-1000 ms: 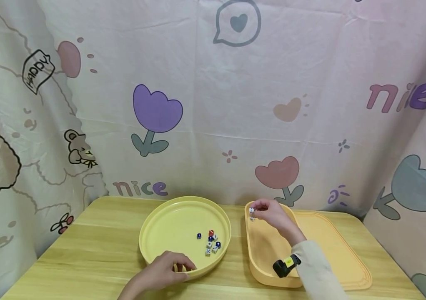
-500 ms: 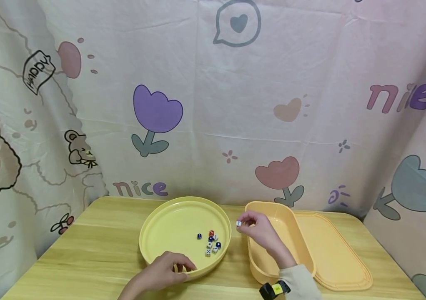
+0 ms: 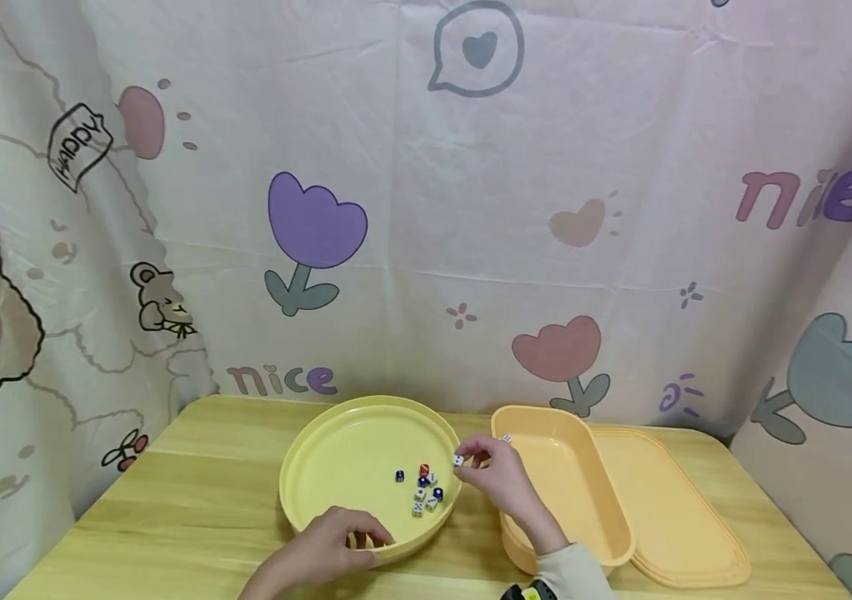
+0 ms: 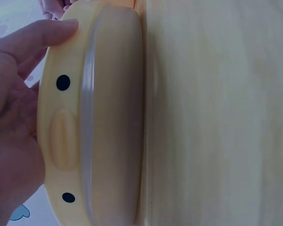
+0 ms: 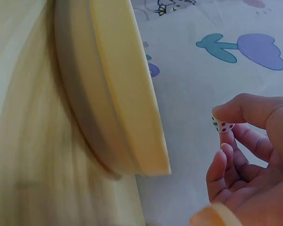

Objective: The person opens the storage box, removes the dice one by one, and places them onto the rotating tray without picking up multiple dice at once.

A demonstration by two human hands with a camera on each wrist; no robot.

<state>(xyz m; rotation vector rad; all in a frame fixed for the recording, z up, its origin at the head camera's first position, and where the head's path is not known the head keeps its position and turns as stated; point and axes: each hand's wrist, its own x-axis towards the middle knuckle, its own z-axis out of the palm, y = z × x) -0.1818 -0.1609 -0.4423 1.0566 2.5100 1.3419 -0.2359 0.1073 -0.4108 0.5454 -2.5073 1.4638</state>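
Between thumb and fingertips, my right hand (image 3: 497,475) pinches a white die (image 5: 223,125) with red and dark pips. That hand is just off the right rim of a round yellow tray (image 3: 294,508). My left hand (image 3: 328,542) grips the tray's near rim, its thumb (image 4: 49,34) on the outer wall and the fingers over the inside. Toward the right of the tray floor lie several white dice (image 3: 418,509), a red die (image 3: 424,470) and several blue dice (image 3: 399,476). Another white die (image 3: 506,438) shows at the far left corner of the orange box (image 3: 576,492).
Right of the box, a flat orange lid (image 3: 674,508) lies on the wooden table (image 3: 163,492). Behind the table hangs a printed curtain (image 3: 411,208). A black wrist camera (image 3: 529,591) sits on the right sleeve.
My right hand has come left and toward me from the orange box's far corner to the tray's right rim, carrying the white die. The left hand keeps its place on the tray.
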